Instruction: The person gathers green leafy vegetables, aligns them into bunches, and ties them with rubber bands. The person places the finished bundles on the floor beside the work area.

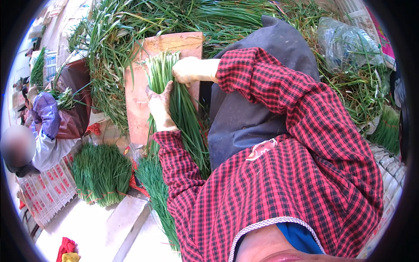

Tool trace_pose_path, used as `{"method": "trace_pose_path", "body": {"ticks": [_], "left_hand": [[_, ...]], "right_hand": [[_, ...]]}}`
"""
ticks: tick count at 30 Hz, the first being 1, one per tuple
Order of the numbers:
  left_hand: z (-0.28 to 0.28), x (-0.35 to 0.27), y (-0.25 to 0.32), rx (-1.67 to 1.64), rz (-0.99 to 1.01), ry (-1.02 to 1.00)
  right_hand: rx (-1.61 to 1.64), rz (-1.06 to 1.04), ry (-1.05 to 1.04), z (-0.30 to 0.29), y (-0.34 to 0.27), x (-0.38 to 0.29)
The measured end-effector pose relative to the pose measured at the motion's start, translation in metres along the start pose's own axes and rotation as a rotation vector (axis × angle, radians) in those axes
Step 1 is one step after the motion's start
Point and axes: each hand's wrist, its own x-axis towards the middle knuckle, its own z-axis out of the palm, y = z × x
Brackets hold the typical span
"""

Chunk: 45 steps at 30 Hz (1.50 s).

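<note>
A bunch of long garlic chives [188, 111] lies over a pinkish board [139, 108], its pale cut ends near the board's far end. My left hand [160, 103], in a pale, soiled glove, wraps the bunch with the thumb across the stalks. Higher up, my gloved right hand [191, 70] is curled against the right side of the stalks, its fingertips mostly hidden. Green leaves trail down past my left sleeve toward my lap. A dark apron [262, 82] covers my legs, right of the board.
Loose chives [111, 59] heap around the board. Tied bundles [101, 173] stand at lower left, beside a white crate [49, 190]. More chives [157, 186] lie by my left arm. A co-worker [49, 131] sits at left. A clear plastic bag [347, 46] rests at upper right.
</note>
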Motion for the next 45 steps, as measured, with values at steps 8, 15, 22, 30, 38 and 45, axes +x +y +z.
{"method": "trace_pose_path", "body": {"ticks": [8,15,22,30,38,45], "left_hand": [[0.006,0.007,-0.013,0.193,0.051,-0.048],[0.029,-0.008,-0.013,0.582,0.188,0.232],[0.043,0.002,-0.046,0.041,0.225,0.288],[0.038,0.002,-0.033,0.653,0.255,0.377],[0.025,-0.008,0.008,0.577,-0.104,0.147],[0.027,-0.004,0.003,0.505,-0.039,0.222]], "right_hand": [[0.012,0.077,-0.092,-0.013,-0.006,-0.002],[-0.170,0.038,-0.003,-0.004,-0.025,-0.004],[0.364,-0.074,0.052,-0.020,-0.043,-0.024],[0.430,-0.022,0.041,-0.037,-0.060,-0.027],[0.352,0.067,0.306,-0.054,-0.036,-0.036],[-0.274,-0.216,0.278,-0.012,-0.053,-0.005]]}}
